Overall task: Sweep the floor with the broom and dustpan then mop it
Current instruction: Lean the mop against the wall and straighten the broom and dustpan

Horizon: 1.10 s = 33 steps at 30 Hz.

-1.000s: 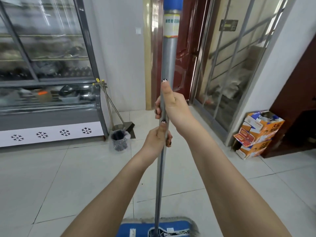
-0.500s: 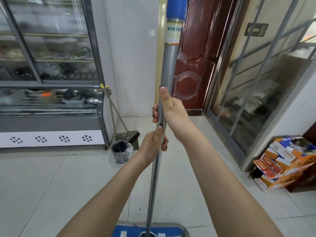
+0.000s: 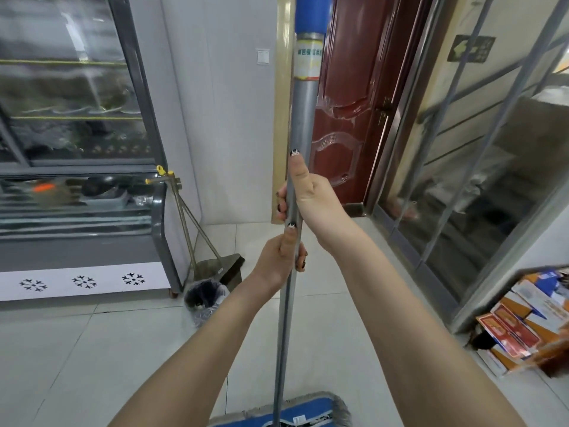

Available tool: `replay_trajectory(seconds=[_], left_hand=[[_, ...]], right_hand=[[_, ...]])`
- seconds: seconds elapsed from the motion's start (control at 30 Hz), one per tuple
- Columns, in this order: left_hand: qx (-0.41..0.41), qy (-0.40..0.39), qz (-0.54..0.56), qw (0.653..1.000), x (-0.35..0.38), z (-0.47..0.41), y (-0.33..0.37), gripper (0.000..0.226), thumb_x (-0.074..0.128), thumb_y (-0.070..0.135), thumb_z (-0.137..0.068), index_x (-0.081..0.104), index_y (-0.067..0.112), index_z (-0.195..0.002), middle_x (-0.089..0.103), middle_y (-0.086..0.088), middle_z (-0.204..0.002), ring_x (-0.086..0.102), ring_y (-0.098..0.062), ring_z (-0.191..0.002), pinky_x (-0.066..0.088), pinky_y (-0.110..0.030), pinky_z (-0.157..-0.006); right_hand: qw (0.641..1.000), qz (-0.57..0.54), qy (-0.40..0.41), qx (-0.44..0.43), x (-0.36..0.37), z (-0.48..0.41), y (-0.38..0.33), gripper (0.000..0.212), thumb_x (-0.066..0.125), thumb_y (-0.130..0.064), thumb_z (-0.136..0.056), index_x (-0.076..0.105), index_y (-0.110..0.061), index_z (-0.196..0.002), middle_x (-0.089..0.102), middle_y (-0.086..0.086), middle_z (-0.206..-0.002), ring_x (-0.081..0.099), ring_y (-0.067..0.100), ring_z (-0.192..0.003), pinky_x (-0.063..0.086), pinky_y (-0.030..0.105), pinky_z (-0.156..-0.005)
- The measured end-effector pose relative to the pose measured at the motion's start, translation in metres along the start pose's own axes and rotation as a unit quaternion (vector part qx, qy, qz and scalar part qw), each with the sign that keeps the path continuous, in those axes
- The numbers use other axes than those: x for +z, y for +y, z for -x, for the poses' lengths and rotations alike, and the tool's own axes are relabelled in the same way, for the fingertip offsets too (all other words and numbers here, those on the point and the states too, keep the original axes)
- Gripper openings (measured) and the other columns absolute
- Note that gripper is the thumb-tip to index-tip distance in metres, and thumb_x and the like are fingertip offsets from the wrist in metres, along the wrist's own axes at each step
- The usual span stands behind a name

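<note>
While left hand (image 3: 281, 257) and right hand (image 3: 311, 204) grip it, mop handle (image 3: 303, 118) near-upright, blue head (image 3: 311, 412) down.

Pale tiled floor (image 3: 92, 349). Blue flat mop (image 3: 295, 414) rests on it, straight below left hand (image 3: 281, 257). Lined bin (image 3: 203, 298) low left of that hand; dustpan (image 3: 220, 269) just behind. Cardboard boxes (image 3: 523, 322) far right of right hand (image 3: 314, 204).
</note>
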State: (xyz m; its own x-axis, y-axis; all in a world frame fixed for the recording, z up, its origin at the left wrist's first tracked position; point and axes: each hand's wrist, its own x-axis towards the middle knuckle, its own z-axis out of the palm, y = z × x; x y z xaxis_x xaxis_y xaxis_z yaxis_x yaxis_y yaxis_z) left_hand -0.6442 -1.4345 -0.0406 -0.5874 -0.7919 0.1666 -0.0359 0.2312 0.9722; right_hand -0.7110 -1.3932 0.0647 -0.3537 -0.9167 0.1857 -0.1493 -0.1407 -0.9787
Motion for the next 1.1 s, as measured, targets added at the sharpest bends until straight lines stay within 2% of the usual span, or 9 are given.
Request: replay_trajectory(seconds=[0.17,0.33,0.47,0.57,0.7,0.8,0.87,0.93,1.1], left_hand=[[-0.028,0.003,0.001,1.0,-0.015,-0.089,-0.014,0.062,0.02,0.048,-0.098,0.048,0.011,-0.057,0.052,-0.003,-0.053,0.049,0.0,-0.04,0.044,-0.007,-0.051],[-0.032,0.003,0.008,0.999,-0.02,-0.157,-0.021,0.06,0.02,0.049,-0.098,0.045,0.01,-0.06,0.049,-0.005,-0.056,0.048,-0.011,-0.049,0.042,-0.003,-0.048],[-0.034,-0.001,0.006,0.999,-0.021,-0.208,-0.028,0.058,0.019,0.046,-0.099,0.044,0.01,-0.061,0.048,-0.004,-0.057,0.047,-0.012,-0.052,0.043,-0.007,-0.053],[-0.04,-0.006,0.005,0.999,-0.019,-0.248,-0.032,0.058,0.02,0.049,-0.097,0.046,0.011,-0.062,0.049,-0.003,-0.056,0.049,-0.012,-0.052,0.04,-0.002,-0.047],[-0.03,-0.004,0.011,0.999,-0.016,-0.304,-0.052,0.07,0.02,0.073,-0.079,0.048,0.013,-0.059,0.05,0.005,-0.049,0.051,-0.003,-0.045,0.043,-0.004,-0.052],[-0.037,-0.001,0.009,0.999,-0.013,-0.348,-0.071,0.063,0.021,0.066,-0.083,0.048,0.013,-0.061,0.05,0.001,-0.053,0.051,-0.006,-0.048,0.042,-0.003,-0.052],[-0.055,0.0,0.009,0.998,-0.013,-0.383,-0.077,0.059,0.022,0.06,-0.085,0.049,0.012,-0.063,0.051,-0.003,-0.059,0.051,-0.008,-0.051,0.046,-0.011,-0.062],[-0.071,0.009,0.01,0.997,-0.015,-0.424,-0.08,0.06,0.021,0.057,-0.089,0.049,0.011,-0.064,0.051,-0.007,-0.062,0.051,-0.012,-0.053,0.048,-0.022,-0.069],[-0.055,0.042,0.01,0.998,-0.026,-0.51,-0.081,0.063,0.016,0.048,-0.096,0.048,0.007,-0.061,0.05,-0.01,-0.057,0.048,-0.003,-0.039,0.042,-0.008,-0.05]], right_hand=[[1.0,0.019,0.013,0.0,-0.002,-0.085,0.011,0.059,0.034,-0.06,-0.091,0.05,-0.008,-0.065,0.052,0.003,-0.056,0.054,0.009,-0.044,0.047,0.018,-0.046],[0.999,0.029,0.015,-0.002,-0.011,-0.152,0.021,0.061,0.033,-0.061,-0.091,0.051,-0.009,-0.065,0.053,0.004,-0.057,0.054,0.008,-0.045,0.046,0.016,-0.044],[0.999,0.035,0.015,-0.012,-0.025,-0.201,0.028,0.059,0.031,-0.057,-0.093,0.051,-0.008,-0.066,0.053,0.004,-0.057,0.055,0.01,-0.047,0.048,0.017,-0.047],[0.999,0.037,-0.004,-0.005,-0.039,-0.238,0.036,0.06,0.03,-0.059,-0.093,0.051,-0.008,-0.07,0.054,0.005,-0.061,0.057,0.012,-0.052,0.051,0.018,-0.05],[0.999,0.038,-0.013,-0.007,-0.055,-0.297,0.06,0.061,0.03,-0.061,-0.092,0.051,-0.009,-0.067,0.055,0.002,-0.057,0.058,0.008,-0.047,0.049,0.016,-0.046],[0.999,0.039,-0.038,-0.002,-0.067,-0.342,0.084,0.067,0.029,-0.071,-0.08,0.051,-0.01,-0.065,0.055,0.001,-0.055,0.059,0.012,-0.05,0.051,0.023,-0.054],[0.997,0.042,-0.063,0.015,-0.078,-0.38,0.093,0.069,0.028,-0.075,-0.071,0.051,-0.01,-0.067,0.055,0.001,-0.058,0.059,0.013,-0.053,0.051,0.029,-0.062],[0.996,0.051,-0.069,0.02,-0.087,-0.421,0.1,0.07,0.026,-0.075,-0.077,0.052,-0.011,-0.069,0.056,-0.002,-0.057,0.06,0.009,-0.053,0.051,0.023,-0.058],[0.996,0.048,-0.079,0.003,-0.094,-0.515,0.113,0.065,0.027,-0.068,-0.089,0.053,-0.013,-0.068,0.06,-0.005,-0.051,0.062,0.008,-0.053,0.051,0.024,-0.059]])
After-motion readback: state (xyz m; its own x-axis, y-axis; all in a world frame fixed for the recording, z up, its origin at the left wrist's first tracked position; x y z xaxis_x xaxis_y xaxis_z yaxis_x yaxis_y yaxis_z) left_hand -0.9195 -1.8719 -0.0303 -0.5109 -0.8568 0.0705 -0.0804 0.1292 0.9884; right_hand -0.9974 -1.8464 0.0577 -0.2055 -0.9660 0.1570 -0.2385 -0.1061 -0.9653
